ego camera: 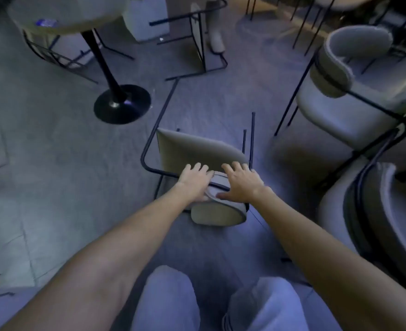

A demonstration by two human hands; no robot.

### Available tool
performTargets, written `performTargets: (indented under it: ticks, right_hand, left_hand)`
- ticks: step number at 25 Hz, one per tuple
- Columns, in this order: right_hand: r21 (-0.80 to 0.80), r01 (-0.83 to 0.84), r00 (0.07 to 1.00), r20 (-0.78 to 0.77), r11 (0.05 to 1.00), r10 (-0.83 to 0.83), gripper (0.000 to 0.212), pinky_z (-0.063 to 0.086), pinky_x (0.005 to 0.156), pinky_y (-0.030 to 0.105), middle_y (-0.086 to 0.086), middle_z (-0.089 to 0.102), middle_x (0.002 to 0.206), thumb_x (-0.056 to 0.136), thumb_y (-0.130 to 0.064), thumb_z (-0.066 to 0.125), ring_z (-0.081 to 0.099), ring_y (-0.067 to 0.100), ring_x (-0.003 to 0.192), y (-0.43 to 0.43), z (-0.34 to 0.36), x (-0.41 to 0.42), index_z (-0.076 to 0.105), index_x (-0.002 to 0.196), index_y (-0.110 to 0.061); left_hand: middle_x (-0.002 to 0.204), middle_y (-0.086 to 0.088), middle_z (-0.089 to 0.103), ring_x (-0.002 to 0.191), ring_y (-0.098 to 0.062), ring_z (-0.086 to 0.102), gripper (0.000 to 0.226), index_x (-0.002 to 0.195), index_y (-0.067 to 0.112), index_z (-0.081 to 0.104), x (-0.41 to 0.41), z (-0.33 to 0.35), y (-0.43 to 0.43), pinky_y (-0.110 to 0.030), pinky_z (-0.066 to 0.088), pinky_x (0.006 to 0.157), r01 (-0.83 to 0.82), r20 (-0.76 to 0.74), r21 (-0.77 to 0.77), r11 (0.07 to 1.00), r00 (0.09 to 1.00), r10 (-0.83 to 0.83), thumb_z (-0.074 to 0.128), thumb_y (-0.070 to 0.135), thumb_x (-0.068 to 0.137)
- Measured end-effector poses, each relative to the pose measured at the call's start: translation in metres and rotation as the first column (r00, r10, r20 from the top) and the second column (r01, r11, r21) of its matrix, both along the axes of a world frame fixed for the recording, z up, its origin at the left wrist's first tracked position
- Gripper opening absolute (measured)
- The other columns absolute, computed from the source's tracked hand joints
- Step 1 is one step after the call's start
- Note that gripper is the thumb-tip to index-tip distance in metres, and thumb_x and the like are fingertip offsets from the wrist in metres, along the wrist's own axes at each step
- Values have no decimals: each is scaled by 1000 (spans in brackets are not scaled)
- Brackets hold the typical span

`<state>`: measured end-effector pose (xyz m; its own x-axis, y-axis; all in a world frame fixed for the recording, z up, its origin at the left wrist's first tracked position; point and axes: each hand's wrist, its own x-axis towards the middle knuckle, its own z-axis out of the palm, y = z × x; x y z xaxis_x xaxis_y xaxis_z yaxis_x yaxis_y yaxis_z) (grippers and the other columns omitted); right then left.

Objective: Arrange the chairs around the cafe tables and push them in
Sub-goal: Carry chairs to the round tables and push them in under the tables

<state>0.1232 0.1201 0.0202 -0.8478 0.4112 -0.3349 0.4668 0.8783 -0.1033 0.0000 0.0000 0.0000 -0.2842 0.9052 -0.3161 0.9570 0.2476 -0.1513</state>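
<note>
2 hands (pixel 194 179) (pixel 241 181) on tipped chair (pixel 197 151), thumbs hidden, blurry

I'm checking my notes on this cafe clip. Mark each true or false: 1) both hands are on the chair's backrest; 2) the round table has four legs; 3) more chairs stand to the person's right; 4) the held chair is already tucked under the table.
1) True: left hand and right hand rest on the chair backrest.
2) False: the round table has one black pedestal.
3) True: padded chairs.
4) False: it stands apart on open floor.
</note>
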Motion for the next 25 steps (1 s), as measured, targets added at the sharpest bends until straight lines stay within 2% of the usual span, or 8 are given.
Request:
performTargets:
  ticks: [2,6,10,15,25]
  right_hand:
    - [11,11,1000,29,1000,-11,105,40,104,51,12,38,149,75,-70,68,41,38,133,-6,-45,-8,23,154,-18]
    - [13,68,993,99,998,-69,116,40,105,53,14,28,156,73,-61,77,38,39,138,-10,-151,-16,12,157,-14]
    - [5,140,985,98,990,-140,111,48,97,55,19,24,156,80,-43,77,41,46,132,-9,-209,-27,5,159,-13]
    - [79,206,976,56,975,-211,90,52,89,60,26,12,161,93,-19,59,43,51,127,-3,-235,-36,-1,159,-9]
    - [-38,263,964,52,964,-261,95,45,98,61,21,5,165,89,-9,61,37,51,134,10,-235,-30,-2,159,-13]
  left_hand:
    - [144,-10,41,132,-30,38,95,152,14,28,-4,-38,4,-47,37,104,1,-51,-54,999,999,-3,65,62,79]
    - [164,-14,14,150,-36,14,110,158,11,9,-13,-137,14,-55,21,117,5,-114,-125,992,993,-19,68,60,80]
    - [164,-18,7,152,-36,5,106,157,6,7,-15,-185,33,-55,17,119,-9,-144,-40,999,990,3,66,55,83]
    - [160,-28,13,148,-43,15,105,154,-5,9,-7,-198,50,-51,25,118,32,-182,1,999,983,-31,72,41,83]
    - [159,-31,16,148,-44,18,103,154,-1,15,-13,-191,57,-48,23,120,83,-107,2,997,991,-82,76,36,80]
